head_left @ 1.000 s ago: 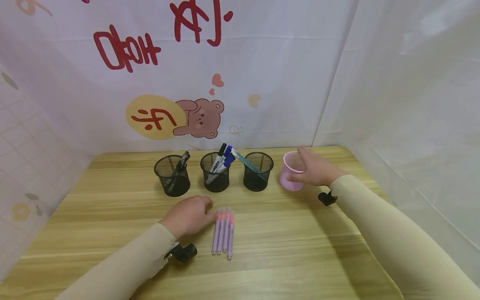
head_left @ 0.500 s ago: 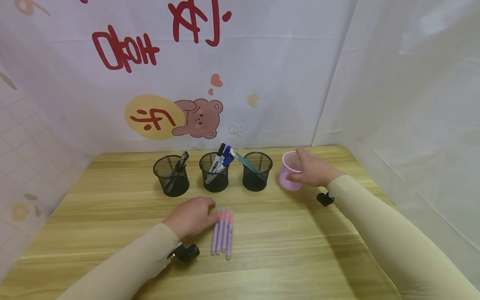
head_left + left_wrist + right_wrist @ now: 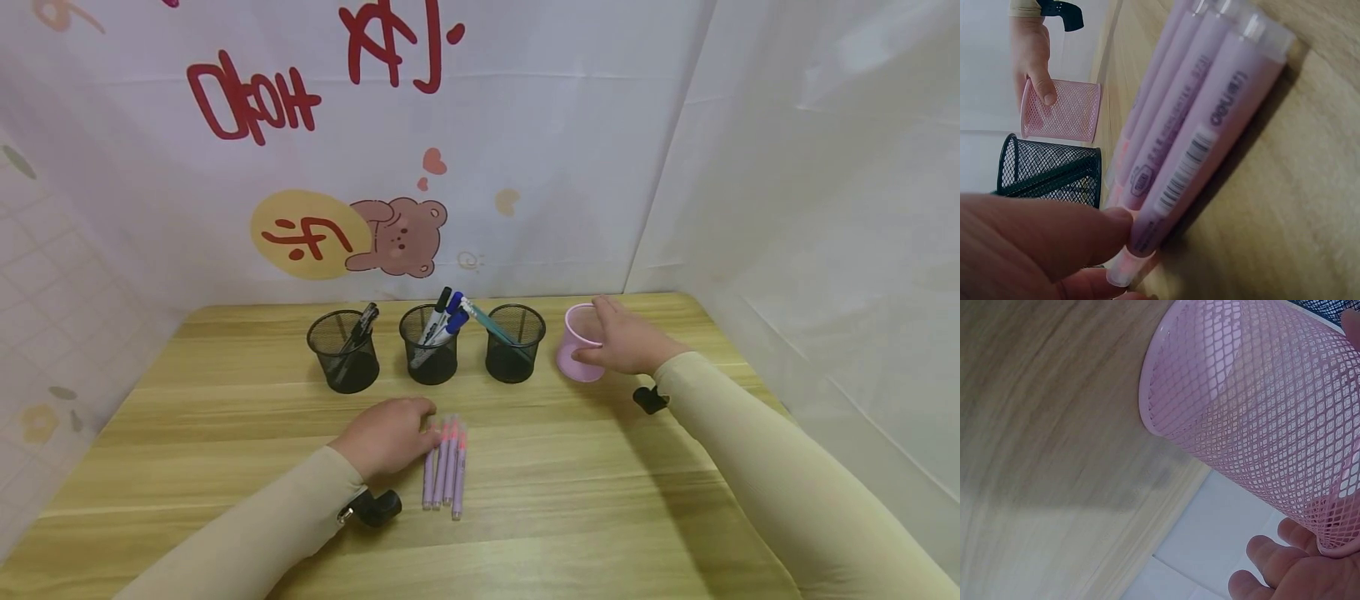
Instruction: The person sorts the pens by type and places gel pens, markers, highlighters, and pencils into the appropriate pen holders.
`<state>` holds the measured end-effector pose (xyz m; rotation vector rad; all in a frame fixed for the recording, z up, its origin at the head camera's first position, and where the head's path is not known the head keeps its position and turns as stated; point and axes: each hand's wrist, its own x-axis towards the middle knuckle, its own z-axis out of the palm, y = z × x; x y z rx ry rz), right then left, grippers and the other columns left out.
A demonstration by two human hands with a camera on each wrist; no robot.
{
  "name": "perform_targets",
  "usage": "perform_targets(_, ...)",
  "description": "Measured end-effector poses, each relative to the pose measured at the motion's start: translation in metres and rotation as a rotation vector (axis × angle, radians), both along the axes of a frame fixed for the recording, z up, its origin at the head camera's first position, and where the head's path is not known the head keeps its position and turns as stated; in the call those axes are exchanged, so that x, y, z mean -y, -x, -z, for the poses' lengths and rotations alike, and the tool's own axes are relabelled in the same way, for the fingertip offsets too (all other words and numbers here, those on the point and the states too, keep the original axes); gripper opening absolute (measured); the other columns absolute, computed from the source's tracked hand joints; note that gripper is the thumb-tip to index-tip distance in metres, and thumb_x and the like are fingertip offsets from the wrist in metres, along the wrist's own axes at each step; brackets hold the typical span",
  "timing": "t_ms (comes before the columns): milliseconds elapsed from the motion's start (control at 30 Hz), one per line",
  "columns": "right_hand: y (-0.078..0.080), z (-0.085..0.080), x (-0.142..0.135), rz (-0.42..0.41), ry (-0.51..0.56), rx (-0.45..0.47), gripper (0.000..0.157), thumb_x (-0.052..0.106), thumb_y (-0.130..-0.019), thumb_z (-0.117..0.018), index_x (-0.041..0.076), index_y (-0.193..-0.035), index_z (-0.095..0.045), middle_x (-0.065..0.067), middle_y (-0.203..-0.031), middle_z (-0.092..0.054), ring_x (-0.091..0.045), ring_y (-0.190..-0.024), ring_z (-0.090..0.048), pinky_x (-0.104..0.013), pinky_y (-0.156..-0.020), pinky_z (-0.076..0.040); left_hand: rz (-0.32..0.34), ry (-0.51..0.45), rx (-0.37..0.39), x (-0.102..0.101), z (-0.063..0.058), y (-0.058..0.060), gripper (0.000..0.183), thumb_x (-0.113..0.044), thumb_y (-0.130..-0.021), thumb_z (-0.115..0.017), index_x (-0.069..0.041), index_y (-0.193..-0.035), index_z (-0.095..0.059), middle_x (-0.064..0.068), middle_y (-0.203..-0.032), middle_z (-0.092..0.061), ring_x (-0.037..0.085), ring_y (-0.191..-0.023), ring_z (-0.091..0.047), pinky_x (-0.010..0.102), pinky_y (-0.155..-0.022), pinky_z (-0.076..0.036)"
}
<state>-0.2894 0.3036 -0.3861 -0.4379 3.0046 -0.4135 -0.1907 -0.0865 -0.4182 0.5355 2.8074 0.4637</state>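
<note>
Several pale purple highlighters [image 3: 450,471] with pink near their caps lie side by side on the table. My left hand [image 3: 386,435] pinches the leftmost highlighter [image 3: 1204,150] near its cap, thumb on one side and a finger on the other; its lower end lies by the others. Farther back on the right stands a pink mesh pen holder [image 3: 576,360], upright, with no pen visible inside. My right hand [image 3: 633,340] holds it near the rim, the thumb in front and other fingers at the far side. The right wrist view shows those fingertips past the rim of the mesh.
Left of the pink holder, three black mesh pen holders stand in a row. One [image 3: 512,354] holds a teal pen, the middle one [image 3: 432,367] black- and blue-capped markers, the left one [image 3: 356,371] black pens. A white printed cloth [image 3: 562,125] hangs behind the table.
My left hand has shifted slightly right onto the highlighters, and the leftmost one has parted a little from its neighbour at the cap end. The right hand stays at the pink holder.
</note>
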Motion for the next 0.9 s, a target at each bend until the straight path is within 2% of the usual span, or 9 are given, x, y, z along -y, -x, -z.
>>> perform_targets(333,-0.0013,0.0002,0.0003,0.003,0.021,-0.001,0.105,0.051,-0.088,-0.080,-0.008,-0.157,-0.026,-0.028,-0.154,-0.042,-0.047,-0.132,-0.056,-0.064,-0.111,-0.047,-0.016,-0.007,-0.003,-0.0009,-0.0001,-0.0005,0.042,-0.032,-0.100,-0.069,-0.007,-0.134,-0.069,0.009,-0.130,-0.073,0.029,-0.122,-0.069,0.051,-0.109,-0.053)
perform_targets(467,-0.0011,0.0004,-0.0001,0.005,0.025,0.011,0.105,0.052,-0.088,-0.079,-0.006,-0.157,-0.025,-0.026,-0.153,-0.042,-0.046,-0.130,-0.057,-0.064,-0.110,-0.048,-0.021,-0.004,-0.014,-0.0013,-0.0004,-0.0006,0.039,-0.027,-0.098,-0.068,-0.007,-0.131,-0.070,0.006,-0.122,-0.075,0.023,-0.108,-0.069,0.049,-0.105,-0.055)
perform_targets(600,0.0005,0.0020,-0.0017,0.006,0.019,0.012,0.106,0.052,-0.088,-0.079,-0.005,-0.158,-0.024,-0.026,-0.155,-0.040,-0.047,-0.130,-0.058,-0.064,-0.109,-0.049,-0.031,0.003,-0.012,-0.0024,-0.0015,-0.0001,0.035,-0.024,-0.096,-0.069,-0.007,-0.126,-0.071,0.004,-0.111,-0.074,0.020,-0.094,-0.063,0.047,-0.098,-0.057)
perform_targets(900,-0.0001,0.0012,-0.0014,0.008,0.015,0.022,0.110,0.051,-0.089,-0.078,-0.007,-0.161,-0.019,-0.028,-0.163,-0.032,-0.050,-0.136,-0.054,-0.065,-0.114,-0.045,-0.055,0.001,0.029,-0.0025,-0.0039,0.0011,0.031,-0.018,-0.092,-0.068,-0.006,-0.121,-0.071,0.003,-0.098,-0.067,0.018,-0.083,-0.059,0.038,-0.080,-0.053)
